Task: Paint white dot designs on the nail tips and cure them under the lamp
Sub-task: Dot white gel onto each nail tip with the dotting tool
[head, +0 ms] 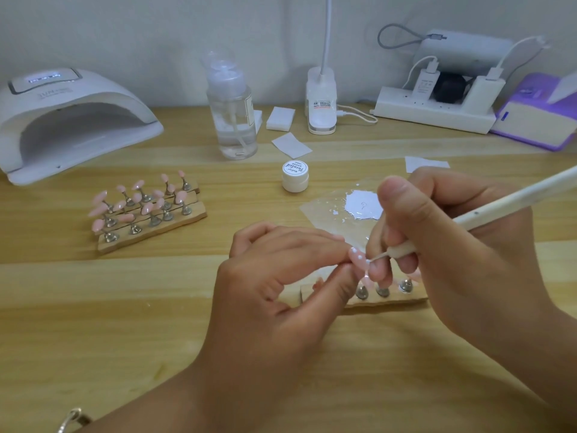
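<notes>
Nail tip pinched in left hand gets dots from pen gripped in right hand; next dot probably needs light touch.

Left hand: knuckles up, thumb and forefinger pinch a pink nail tip.
Right hand: fingers curl round a white dotting pen, just beside the left fingertips.
Left forearm, right forearm: both reach in from below, converging.
</notes>
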A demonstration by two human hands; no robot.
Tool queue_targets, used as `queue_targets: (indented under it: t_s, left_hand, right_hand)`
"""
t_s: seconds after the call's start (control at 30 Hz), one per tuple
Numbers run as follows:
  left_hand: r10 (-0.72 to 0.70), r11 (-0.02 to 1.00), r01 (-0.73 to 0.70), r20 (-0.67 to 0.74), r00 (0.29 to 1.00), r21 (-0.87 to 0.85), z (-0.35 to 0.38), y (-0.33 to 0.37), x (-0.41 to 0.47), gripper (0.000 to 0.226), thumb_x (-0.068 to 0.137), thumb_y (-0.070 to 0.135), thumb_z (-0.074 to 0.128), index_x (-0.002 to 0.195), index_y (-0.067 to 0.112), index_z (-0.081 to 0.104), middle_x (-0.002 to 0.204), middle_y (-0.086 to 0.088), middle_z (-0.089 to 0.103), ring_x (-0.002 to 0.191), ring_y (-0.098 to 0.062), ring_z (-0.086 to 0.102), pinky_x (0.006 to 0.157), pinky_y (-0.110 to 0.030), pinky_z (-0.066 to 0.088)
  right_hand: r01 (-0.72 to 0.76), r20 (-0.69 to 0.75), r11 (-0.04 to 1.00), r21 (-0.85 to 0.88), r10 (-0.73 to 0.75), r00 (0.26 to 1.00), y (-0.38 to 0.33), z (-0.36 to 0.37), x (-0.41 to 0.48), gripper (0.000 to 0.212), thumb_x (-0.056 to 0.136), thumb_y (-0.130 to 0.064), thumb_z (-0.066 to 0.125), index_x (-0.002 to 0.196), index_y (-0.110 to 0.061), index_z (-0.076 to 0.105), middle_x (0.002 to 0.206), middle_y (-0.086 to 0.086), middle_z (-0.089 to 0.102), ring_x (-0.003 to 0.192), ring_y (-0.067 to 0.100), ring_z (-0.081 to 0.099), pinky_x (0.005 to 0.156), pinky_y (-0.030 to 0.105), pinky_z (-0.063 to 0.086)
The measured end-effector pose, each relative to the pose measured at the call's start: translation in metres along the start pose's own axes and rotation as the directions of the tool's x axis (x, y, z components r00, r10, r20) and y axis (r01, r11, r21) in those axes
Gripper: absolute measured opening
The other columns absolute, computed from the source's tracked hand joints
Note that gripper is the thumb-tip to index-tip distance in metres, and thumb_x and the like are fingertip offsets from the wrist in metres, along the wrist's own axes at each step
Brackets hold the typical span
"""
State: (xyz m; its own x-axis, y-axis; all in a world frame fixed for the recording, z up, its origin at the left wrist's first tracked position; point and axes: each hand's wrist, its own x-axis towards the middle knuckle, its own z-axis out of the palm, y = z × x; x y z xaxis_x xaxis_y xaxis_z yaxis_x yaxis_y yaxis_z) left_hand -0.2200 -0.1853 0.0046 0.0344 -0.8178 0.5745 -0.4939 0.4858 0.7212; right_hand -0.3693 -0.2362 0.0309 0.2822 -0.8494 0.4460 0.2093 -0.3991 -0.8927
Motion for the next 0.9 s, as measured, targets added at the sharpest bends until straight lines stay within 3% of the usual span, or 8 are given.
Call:
queue_targets:
  t_s: [0.27, 0.77, 0.9]
  left_hand:
    - [0.001, 1.000, -0.001, -0.012, 1.000, -0.011, -0.0006, 0.0003, -0.0002, 0.010, 0.078, 0.022, 0.077, 0.086, 0.029, 0.077, 0.088, 0.018, 0.075, 0.097, -0.004, 0.070, 0.097, -0.049, 0.040]
    - [-0.011, 1.000, 0.011, 0.001, 1.000, 0.018, -0.0008, -0.0005, -0.0005, 0.006, 0.080, 0.026, 0.074, 0.084, 0.027, 0.078, 0.088, 0.020, 0.074, 0.097, 0.001, 0.068, 0.097, -0.031, 0.037]
    - [-0.012, 1.000, 0.012, 0.000, 1.000, 0.015, -0.0010, -0.0009, -0.0009, 0.005, 0.080, 0.025, 0.075, 0.084, 0.027, 0.077, 0.088, 0.020, 0.074, 0.097, 0.000, 0.068, 0.097, -0.033, 0.037]
  right_hand:
    - [0.031, 0.006, 0.999, -0.008, -0.031, 1.000, 0.0005, -0.0002, -0.0006, 0.034, 0.092, -0.024, 0.059, 0.059, -0.018, 0.058, 0.045, -0.012, 0.055, 0.037, 0.020, 0.055, 0.045, 0.018, 0.041]
    - [0.036, 0.028, 0.999, -0.016, -0.036, 0.999, 0.0010, 0.0012, 0.0008, 0.033, 0.093, -0.022, 0.061, 0.060, -0.020, 0.058, 0.047, -0.012, 0.055, 0.038, 0.020, 0.055, 0.045, 0.020, 0.041]
    - [0.032, 0.024, 0.998, -0.052, -0.030, 0.999, 0.0009, 0.0002, -0.0001, 0.035, 0.094, -0.021, 0.059, 0.059, -0.021, 0.057, 0.046, -0.010, 0.056, 0.038, 0.020, 0.055, 0.042, 0.023, 0.040]
